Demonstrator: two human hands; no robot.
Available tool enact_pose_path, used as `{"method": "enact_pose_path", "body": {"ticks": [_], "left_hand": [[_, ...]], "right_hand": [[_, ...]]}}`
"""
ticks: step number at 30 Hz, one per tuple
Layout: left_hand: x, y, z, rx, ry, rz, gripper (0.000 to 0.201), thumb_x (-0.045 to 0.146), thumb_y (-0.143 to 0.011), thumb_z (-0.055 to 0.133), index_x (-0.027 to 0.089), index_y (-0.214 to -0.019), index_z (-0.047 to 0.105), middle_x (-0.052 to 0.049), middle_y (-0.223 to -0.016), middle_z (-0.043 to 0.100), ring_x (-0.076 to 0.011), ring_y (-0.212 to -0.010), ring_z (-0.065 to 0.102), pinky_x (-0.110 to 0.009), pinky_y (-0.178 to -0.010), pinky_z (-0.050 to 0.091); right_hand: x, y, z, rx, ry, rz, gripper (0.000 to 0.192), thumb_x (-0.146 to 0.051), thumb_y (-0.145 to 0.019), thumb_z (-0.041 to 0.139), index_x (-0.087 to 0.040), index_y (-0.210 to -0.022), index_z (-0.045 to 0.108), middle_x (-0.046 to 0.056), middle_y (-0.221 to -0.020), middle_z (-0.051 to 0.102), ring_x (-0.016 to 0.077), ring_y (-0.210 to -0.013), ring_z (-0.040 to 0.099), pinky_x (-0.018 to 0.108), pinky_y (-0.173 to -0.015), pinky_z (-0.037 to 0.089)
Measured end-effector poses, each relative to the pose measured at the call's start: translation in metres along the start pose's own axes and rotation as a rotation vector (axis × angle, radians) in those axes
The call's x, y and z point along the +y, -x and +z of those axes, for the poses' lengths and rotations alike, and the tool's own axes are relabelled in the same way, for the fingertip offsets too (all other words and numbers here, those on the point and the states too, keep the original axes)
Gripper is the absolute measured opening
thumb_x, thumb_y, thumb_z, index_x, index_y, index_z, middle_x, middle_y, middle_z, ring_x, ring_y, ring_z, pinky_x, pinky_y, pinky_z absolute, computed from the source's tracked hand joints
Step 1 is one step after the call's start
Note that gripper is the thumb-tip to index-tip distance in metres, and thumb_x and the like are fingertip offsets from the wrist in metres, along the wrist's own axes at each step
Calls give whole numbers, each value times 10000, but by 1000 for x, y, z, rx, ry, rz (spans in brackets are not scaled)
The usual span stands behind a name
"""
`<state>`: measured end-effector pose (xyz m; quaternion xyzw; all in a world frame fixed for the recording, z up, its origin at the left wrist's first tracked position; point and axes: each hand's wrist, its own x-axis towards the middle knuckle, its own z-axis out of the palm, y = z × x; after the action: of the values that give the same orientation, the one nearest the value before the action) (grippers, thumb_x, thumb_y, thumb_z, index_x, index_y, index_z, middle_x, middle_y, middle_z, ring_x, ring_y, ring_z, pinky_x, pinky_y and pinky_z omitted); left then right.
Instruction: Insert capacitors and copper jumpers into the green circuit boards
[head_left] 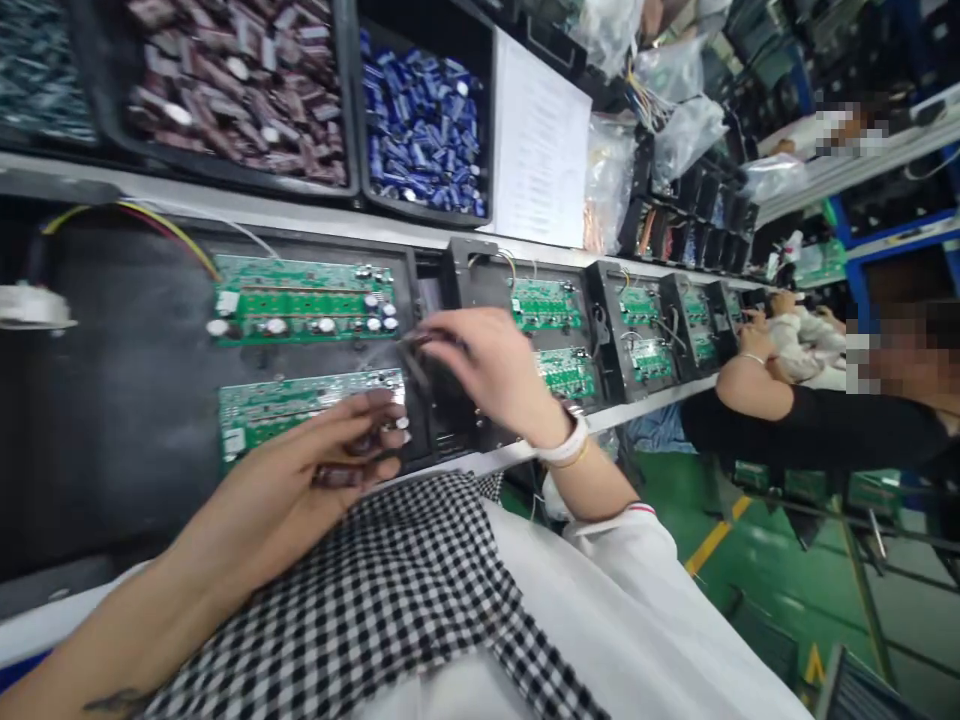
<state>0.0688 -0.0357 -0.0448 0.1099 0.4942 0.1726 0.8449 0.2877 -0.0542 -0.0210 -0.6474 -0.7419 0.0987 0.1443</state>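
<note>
My left hand (pixel 307 465) is closed around several brown cylindrical capacitors (pixel 339 475). It hovers over the lower right part of a green circuit board (pixel 259 405), hiding much of it. My right hand (pixel 487 365), blurred by motion, pinches a dark brown component (pixel 444 338) between thumb and fingers. Thin leads seem to stick out of it to the left; its exact kind is too smeared to tell. This hand is above the right edge of the black tray (pixel 150 400). Beyond both hands, a second circuit board (pixel 307 290) carries several standing capacitors along its near edge.
At the back stand a bin of brown capacitors (pixel 240 85), a bin of blue capacitors (pixel 424 130) and a printed sheet (pixel 536 140). More trays with circuit boards (pixel 551 303) run off to the right. A co-worker (pixel 810 425) sits farther along the line.
</note>
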Motion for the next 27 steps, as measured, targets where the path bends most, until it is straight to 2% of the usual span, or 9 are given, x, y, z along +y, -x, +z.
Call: {"method": "enact_pose_path", "body": {"ticks": [2,5,7,9,12,15,19,22,27], "left_hand": [[-11,-3,28,-80,-97,-67,225,50,-824,634,125,-990,765,-143,-1146,708,-216,-877,705,-266,-704,624],[-25,-19,71,-208,-194,-143,187,82,-853,631,116,-982,761,-171,-1204,688,-192,-866,709,-234,-694,616],[-35,-36,99,-268,-256,-192,154,139,-886,625,114,-977,747,-172,-1121,709,-177,-793,713,-218,-632,602],[-45,-53,125,-324,-314,-208,170,246,-902,641,99,-887,725,-138,-891,713,-133,-614,665,-172,-486,529],[-59,-74,155,-385,-364,-176,337,403,-883,668,93,-749,662,0,-591,516,-34,-382,426,-112,-326,298],[-67,-86,174,-376,-315,-138,303,391,-874,679,99,-795,657,60,-597,378,-3,-387,307,-93,-331,197],[-71,-96,186,-297,-174,-152,169,247,-906,583,116,-948,681,1,-733,486,-57,-507,452,-127,-380,330],[-73,-102,189,-265,-108,-157,191,129,-890,517,105,-980,684,-26,-746,521,-95,-565,510,-175,-441,432],[-78,-109,188,-256,-48,-129,151,99,-915,509,95,-947,657,-33,-734,536,-93,-559,513,-174,-444,428]], "right_hand": [[65,26,-20,111,84,167,192,-256,-988,518,-205,-1122,646,40,-1102,741,180,-1038,656,364,-999,412],[154,55,-33,104,205,318,199,-151,-953,510,-206,-1063,667,61,-1049,738,216,-1008,651,424,-997,394],[194,65,-31,39,204,327,232,-107,-933,501,-209,-1055,670,59,-1066,733,221,-1026,643,452,-1035,365],[217,68,-26,-12,158,294,250,-98,-929,497,-216,-1074,663,52,-1091,728,217,-1045,637,460,-1067,345],[231,68,-20,-30,104,240,246,-119,-943,496,-222,-1104,651,47,-1110,723,211,-1048,634,455,-1089,338],[237,66,-20,-17,100,203,232,-149,-957,491,-219,-1113,649,54,-1100,724,210,-1019,637,449,-1079,363],[243,67,-21,-25,117,150,213,-188,-969,490,-220,-1101,654,54,-1049,730,205,-973,650,456,-1086,374],[244,67,-22,-26,126,133,205,-203,-973,487,-215,-1088,657,52,-1025,732,201,-952,656,455,-1085,387],[242,65,-25,-58,172,93,207,-199,-976,481,-186,-1072,664,66,-987,720,198,-923,647,441,-1066,415]]}}
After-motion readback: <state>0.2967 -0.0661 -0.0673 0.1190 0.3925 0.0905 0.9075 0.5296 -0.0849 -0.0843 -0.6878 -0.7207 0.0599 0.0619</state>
